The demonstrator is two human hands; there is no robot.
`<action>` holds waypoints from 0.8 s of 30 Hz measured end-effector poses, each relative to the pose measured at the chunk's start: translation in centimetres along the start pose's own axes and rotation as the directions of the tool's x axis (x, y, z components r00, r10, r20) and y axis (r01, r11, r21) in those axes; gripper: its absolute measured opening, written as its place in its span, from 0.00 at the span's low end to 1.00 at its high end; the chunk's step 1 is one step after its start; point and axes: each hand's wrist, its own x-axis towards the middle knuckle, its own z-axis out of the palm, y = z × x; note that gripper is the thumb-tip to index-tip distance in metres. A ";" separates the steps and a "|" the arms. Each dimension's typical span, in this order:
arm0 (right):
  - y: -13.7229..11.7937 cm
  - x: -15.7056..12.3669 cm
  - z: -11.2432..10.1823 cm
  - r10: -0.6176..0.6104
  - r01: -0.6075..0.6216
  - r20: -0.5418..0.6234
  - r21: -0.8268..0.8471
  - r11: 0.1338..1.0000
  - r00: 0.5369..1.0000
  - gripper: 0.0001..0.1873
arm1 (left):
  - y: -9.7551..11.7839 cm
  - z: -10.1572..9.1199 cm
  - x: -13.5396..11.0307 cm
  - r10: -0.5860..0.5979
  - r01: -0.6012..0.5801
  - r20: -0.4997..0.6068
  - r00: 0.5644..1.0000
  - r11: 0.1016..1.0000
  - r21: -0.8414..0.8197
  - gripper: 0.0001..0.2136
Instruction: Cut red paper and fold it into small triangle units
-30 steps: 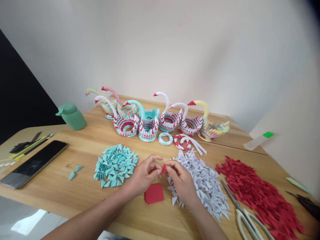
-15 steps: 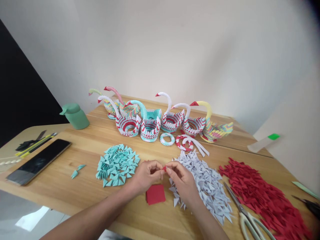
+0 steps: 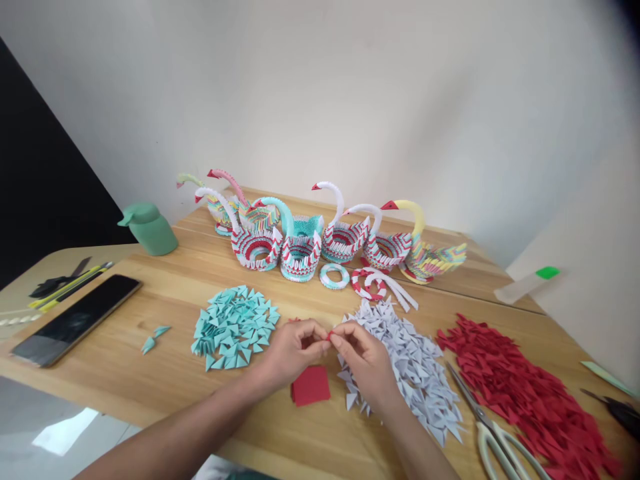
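Observation:
Between the fingertips of both hands is a small folded red paper piece (image 3: pixel 329 335), mostly covered by the fingers. My left hand (image 3: pixel 299 348) pinches it from the left and my right hand (image 3: pixel 364 359) from the right. Just below them, a stack of red paper rectangles (image 3: pixel 311 386) lies on the wooden table (image 3: pixel 165 387). Left of my left hand spreads a heap of teal folded paper triangles (image 3: pixel 233 328). Under and beyond my right hand lies a heap of pale lavender-white triangles (image 3: pixel 417 367). A little red shows behind my left hand's knuckles.
Folded paper swans (image 3: pixel 301 250) line the back, with a blue-white paper ring (image 3: pixel 335 277) before them. Scissors (image 3: pixel 483 417) and a red triangle heap (image 3: pixel 525 387) lie right. A phone (image 3: pixel 77 320) and a green lidded container (image 3: pixel 151 230) stand left; a glue bottle (image 3: pixel 525 285) is far right.
Both hands stay almost in place, still pinching the red paper piece, with the fingers shifting slightly. The whole view has moved by a few pixels.

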 end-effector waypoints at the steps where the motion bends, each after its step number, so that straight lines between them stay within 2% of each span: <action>1: 0.0 0.0 0.0 0.011 -0.011 0.001 0.007 1.000 1.000 0.10 | 0.0 0.1 0.0 -0.007 0.007 -0.001 1.000 1.000 -0.008 0.09; 6: -0.3 0.0 0.1 -0.024 0.024 -0.028 -0.012 1.000 0.999 0.10 | -0.4 0.2 0.1 -0.103 0.108 0.042 0.994 0.986 -0.124 0.15; 10: -0.3 0.0 0.1 -0.211 0.205 -0.032 -0.141 0.969 0.977 0.06 | -0.6 -0.2 0.3 -0.183 0.193 0.061 0.981 0.945 -0.263 0.18; 13: -0.1 -0.1 -0.1 -0.377 0.366 -0.006 -0.220 0.904 0.926 0.08 | -0.5 -0.6 0.3 -0.219 0.250 0.124 0.968 0.889 -0.384 0.18; 15: 0.1 -0.2 -0.3 -0.442 0.429 0.010 -0.263 0.864 0.897 0.11 | -0.4 -0.8 0.3 -0.245 0.296 0.169 0.955 0.838 -0.459 0.18; 19: 0.3 -0.2 -0.6 -0.475 0.459 0.021 -0.298 0.837 0.880 0.14 | -0.2 -0.9 0.1 -0.252 0.327 0.210 0.945 0.781 -0.533 0.18; 24: 0.2 0.0 -0.7 -0.484 0.468 0.012 -0.274 0.840 0.875 0.13 | -0.4 -1.0 0.2 -0.238 0.298 0.186 0.953 0.839 -0.456 0.19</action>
